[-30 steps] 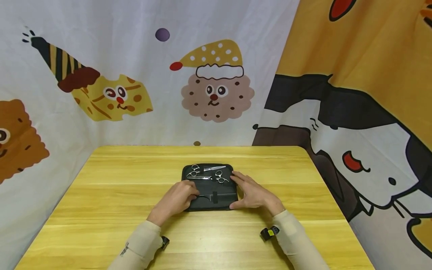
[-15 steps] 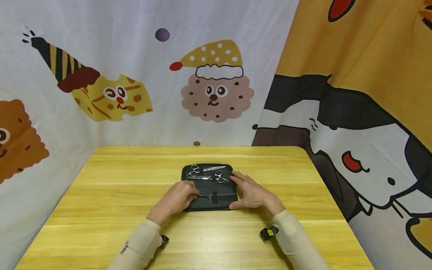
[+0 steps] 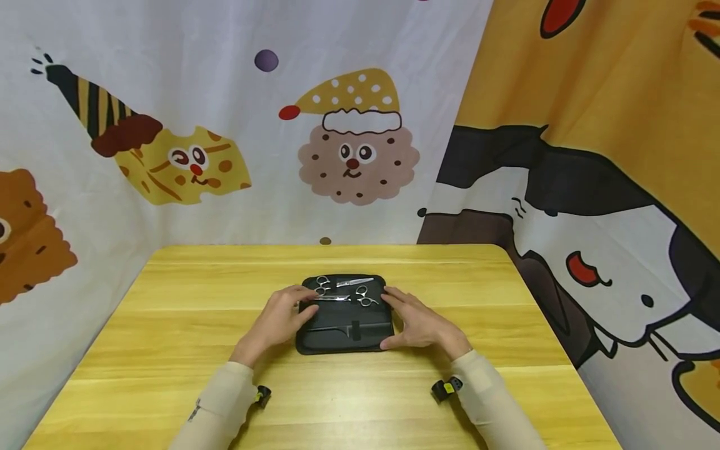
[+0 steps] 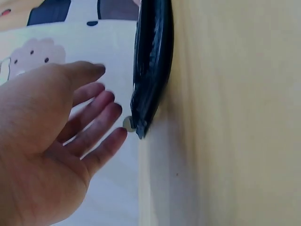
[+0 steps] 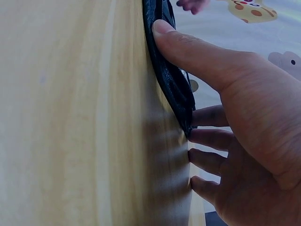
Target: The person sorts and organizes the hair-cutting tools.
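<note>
A black zip case (image 3: 374, 342) lies open flat on the table. Two pairs of silver hairdressing scissors sit in its far half, the upper scissors (image 3: 354, 282) and the lower scissors (image 3: 367, 296). A black comb (image 3: 329, 329) lies lower down, held by a strap (image 3: 355, 330). My left hand (image 3: 279, 319) hovers at the case's left edge, fingers spread loosely and apart from the case's side in the left wrist view. On the opposite edge, my right hand (image 3: 419, 322) rests with the thumb (image 5: 188, 49) on the zipped rim and fingers along the side.
The case stands mid-table on a light wooden table (image 3: 169, 312). Behind hangs a printed cloth (image 3: 214, 62) with cartoon figures, and another yellow and black patterned cloth (image 3: 562, 94) closes off the right side.
My left hand has let go near the comb's left end, spread its fingers and moved up and left, uncovering more of the comb. The right hand stays at the case's edge.
</note>
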Tool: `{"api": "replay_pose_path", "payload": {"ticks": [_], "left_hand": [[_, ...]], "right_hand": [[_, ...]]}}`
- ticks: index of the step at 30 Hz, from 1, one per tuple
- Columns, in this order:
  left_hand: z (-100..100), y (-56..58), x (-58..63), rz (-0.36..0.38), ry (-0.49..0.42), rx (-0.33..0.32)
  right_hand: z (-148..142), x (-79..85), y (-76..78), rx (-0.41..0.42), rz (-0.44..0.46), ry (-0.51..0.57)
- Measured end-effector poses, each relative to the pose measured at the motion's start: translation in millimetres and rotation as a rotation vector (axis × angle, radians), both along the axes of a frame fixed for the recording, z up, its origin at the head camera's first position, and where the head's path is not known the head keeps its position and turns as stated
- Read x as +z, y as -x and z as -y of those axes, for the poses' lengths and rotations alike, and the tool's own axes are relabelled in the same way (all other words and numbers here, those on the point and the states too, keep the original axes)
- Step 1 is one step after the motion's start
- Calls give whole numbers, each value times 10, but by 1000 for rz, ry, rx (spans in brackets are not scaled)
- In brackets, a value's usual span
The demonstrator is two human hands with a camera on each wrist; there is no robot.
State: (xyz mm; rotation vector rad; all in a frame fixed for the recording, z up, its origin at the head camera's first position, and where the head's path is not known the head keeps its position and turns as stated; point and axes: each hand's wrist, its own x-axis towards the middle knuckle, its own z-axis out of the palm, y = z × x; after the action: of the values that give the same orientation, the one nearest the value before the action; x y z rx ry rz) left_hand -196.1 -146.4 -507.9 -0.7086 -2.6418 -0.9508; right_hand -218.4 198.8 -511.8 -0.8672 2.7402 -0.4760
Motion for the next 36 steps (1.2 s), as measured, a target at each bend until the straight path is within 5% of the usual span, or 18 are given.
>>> {"api": "replay_pose_path", "payload": {"ticks": [9,25,29,36], "left_hand": [[63,249,-41,103,1,145],[23,465,-56,192,37,236],[32,520,-84,210,-14,227],[47,560,-97,229,-234,285]], "right_hand": [[6,5,-7,-3,1,8],[28,12,7,11,2,17],[23,4,2,6,-4,13],[9,3,-8,1,-11,9]]}}
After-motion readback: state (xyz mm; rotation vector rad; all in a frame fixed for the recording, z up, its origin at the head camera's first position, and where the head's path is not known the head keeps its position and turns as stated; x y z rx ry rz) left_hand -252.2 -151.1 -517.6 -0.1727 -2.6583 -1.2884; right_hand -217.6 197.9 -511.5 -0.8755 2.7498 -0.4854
